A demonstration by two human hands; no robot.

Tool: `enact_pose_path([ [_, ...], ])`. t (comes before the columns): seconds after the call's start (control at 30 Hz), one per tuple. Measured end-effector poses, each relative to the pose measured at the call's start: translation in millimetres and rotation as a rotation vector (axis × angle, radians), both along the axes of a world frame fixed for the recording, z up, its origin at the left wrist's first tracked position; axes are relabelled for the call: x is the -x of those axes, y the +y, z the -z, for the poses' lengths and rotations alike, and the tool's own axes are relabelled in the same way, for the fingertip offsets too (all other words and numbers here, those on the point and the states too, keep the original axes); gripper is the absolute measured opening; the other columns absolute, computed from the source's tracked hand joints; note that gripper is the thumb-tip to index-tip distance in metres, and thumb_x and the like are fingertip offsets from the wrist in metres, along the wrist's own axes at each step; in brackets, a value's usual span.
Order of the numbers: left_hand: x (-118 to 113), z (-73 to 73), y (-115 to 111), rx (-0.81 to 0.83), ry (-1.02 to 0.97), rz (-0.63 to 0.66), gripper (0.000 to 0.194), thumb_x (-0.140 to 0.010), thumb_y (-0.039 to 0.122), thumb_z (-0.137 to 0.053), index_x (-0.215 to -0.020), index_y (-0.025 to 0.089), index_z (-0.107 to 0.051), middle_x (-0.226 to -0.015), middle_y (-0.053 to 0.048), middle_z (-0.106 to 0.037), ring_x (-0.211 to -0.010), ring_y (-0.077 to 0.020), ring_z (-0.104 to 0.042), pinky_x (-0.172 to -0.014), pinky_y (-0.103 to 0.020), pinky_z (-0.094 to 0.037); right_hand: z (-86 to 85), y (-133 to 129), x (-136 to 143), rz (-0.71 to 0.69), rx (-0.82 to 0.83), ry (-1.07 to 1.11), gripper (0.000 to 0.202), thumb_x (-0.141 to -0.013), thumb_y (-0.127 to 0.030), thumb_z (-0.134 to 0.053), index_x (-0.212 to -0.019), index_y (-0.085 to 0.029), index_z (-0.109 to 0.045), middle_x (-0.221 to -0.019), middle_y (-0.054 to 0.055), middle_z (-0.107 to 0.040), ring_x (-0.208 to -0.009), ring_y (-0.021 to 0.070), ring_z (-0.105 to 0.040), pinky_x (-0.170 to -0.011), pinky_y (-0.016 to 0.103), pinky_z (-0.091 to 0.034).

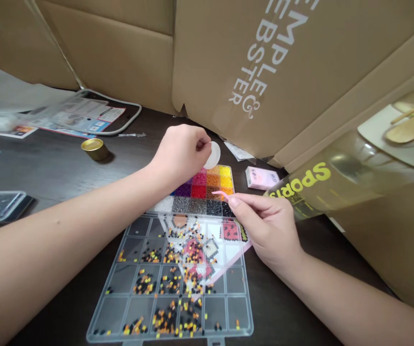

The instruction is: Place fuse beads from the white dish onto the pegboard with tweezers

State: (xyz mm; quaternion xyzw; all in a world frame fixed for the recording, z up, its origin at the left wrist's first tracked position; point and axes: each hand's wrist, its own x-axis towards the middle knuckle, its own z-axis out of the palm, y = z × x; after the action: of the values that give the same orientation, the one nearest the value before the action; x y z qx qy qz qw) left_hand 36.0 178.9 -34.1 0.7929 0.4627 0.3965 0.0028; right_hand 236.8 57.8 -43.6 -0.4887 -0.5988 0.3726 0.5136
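Brown cardboard (pixel 207 62) stands behind a dark tabletop (pixel 55 175).

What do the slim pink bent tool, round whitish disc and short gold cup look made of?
Slim pink bent tool: probably plastic or coated metal; smooth, evenly coloured.
Round whitish disc: possibly plastic or paper; flat, matte face fits both.
Short gold cup: probably metal, though coated plastic is possible; its rim and wall shine.

A round white disc (pixel 213 156), tilted, above the far edge of a clear bead box (pixel 234 278) lying open on a dark table (pixel 134 156). Bent-tipped pink tool (pixel 222 193) over the box's right side. Colour-sorted beads (pixel 199 191) fill the far half; mixed black, orange and yellow beads (pixel 165 316) litter the near.
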Motion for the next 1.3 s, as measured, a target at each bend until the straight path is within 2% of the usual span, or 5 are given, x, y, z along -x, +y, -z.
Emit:
enact_pose_path([
  [0.27, 4, 3.8, 7, -0.218, 0.333, 0.352, 0.025, -0.113, 0.024, -0.063, -0.099, 0.020, -0.083, -0.092, -0.009, -0.083, -0.080, -0.0203, -0.070, -0.082, -0.034, -0.057, -2.7, 0, 0, -0.001, 0.009, 0.002, 0.018, -0.089, -0.033, -0.083, -0.084, -0.026, -0.098, -0.060, 0.003, -0.073, -0.053, 0.0126, -0.056, -0.047, 0.024, -0.048],
  [0.63, 1, 2.2, 5, -0.196, 0.138, 0.115, 0.030, -0.108, 0.023, -0.058, -0.092, 0.020, -0.083, -0.085, -0.007, -0.083, -0.076, -0.0194, -0.074, -0.074, -0.033, -0.053, 1.2, 0, 0, -0.016, 0.013, 0.006, 0.016, -0.092, -0.034, -0.084, -0.086, -0.029, -0.099, -0.067, 0.004, -0.080, -0.053, 0.0121, -0.055, -0.046, 0.023, -0.045],
  [0.83, 1, -21.3, -13, 0.158, -0.105, -0.056, 0.018, -0.095, 0.017, -0.072, -0.088, 0.021, -0.088, -0.082, -0.001, -0.086, -0.075, -0.0177, -0.077, -0.076, -0.032, -0.056, 3.4, 2, -2, -0.023, -0.028, 0.007, 0.014, -0.091, -0.032, -0.085, -0.091, -0.032, -0.099, -0.074, 0.005, -0.087, -0.058, 0.0149, -0.068, -0.054, 0.026, -0.056],
  [1.03, 24, -51.9, -67, 0.649, -0.324, -0.113, 0.014, -0.093, 0.012, -0.076, -0.090, 0.018, -0.088, -0.077, -0.003, -0.085, -0.064, -0.0153, -0.073, -0.057, -0.026, -0.050, 5.5, -2, -7, -0.013, -0.102, -0.036, 0.017, -0.091, -0.025, -0.089, -0.094, -0.039, -0.097, -0.080, -0.001, -0.090, -0.057, 0.0146, -0.075, -0.058, 0.027, -0.065],
  [1.3, 92, -40.4, -125, 0.902, -0.258, -0.032, 0.017, -0.090, 0.035, -0.084, -0.087, 0.019, -0.086, -0.079, -0.005, -0.086, -0.069, -0.0184, -0.076, -0.056, -0.021, -0.053, 8.3, -9, -12, -0.045, -0.207, -0.137, 0.019, -0.096, -0.019, -0.091, -0.096, -0.037, -0.098, -0.078, -0.001, -0.089, -0.055, 0.0155, -0.076, -0.050, 0.026, -0.064],
])
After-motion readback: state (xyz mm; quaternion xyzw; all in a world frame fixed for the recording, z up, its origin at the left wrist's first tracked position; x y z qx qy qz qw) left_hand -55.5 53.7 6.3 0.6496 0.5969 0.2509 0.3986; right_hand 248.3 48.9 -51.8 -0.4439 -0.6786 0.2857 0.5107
